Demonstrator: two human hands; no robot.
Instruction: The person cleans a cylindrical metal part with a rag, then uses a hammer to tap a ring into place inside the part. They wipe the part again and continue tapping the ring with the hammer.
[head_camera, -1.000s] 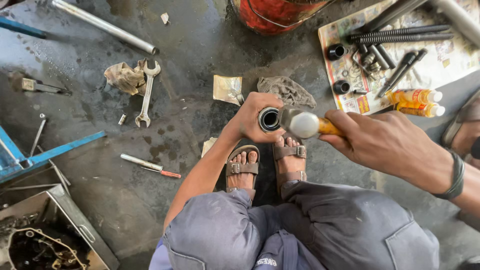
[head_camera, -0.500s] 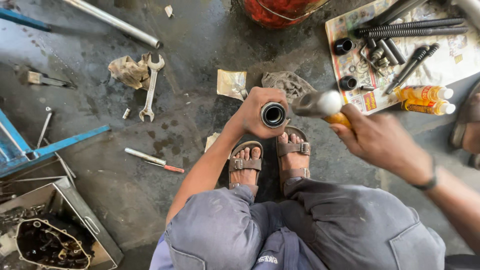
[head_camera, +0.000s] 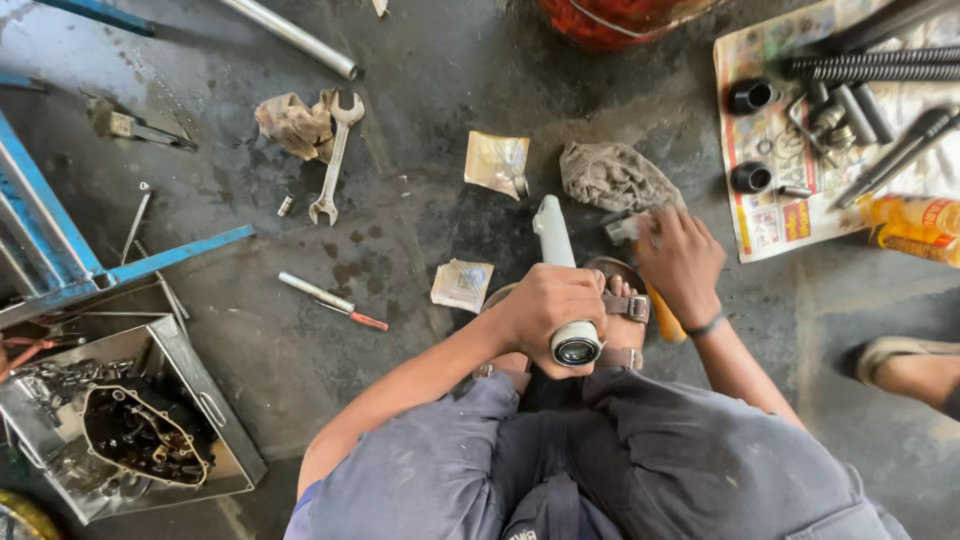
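View from above of a person crouched on a dark, oil-stained concrete floor (head_camera: 420, 60), sandalled feet under the knees. The left hand (head_camera: 545, 310) is wrapped firmly round a pale grey metal tube with an open black-ringed end (head_camera: 575, 345); the tube points away from the body, its far tip near a crumpled grey rag (head_camera: 612, 175). The right hand (head_camera: 680, 260) reaches down to the floor beside the right foot, fingers curled over a hammer with an orange handle (head_camera: 665, 320) and a dull metal head; whether it grips it or only rests on it cannot be told.

As far as can be judged, the work is partway: the tube is held bare, while loose parts lie unfitted on a sheet of printed newspaper (head_camera: 765, 225) at upper right, among them a long black coil spring (head_camera: 870, 65) and two short black bushings (head_camera: 750, 97). A silver open-ended spanner (head_camera: 335, 160) and a small red-tipped screwdriver (head_camera: 330, 300) lie untouched to the left, well apart from both hands
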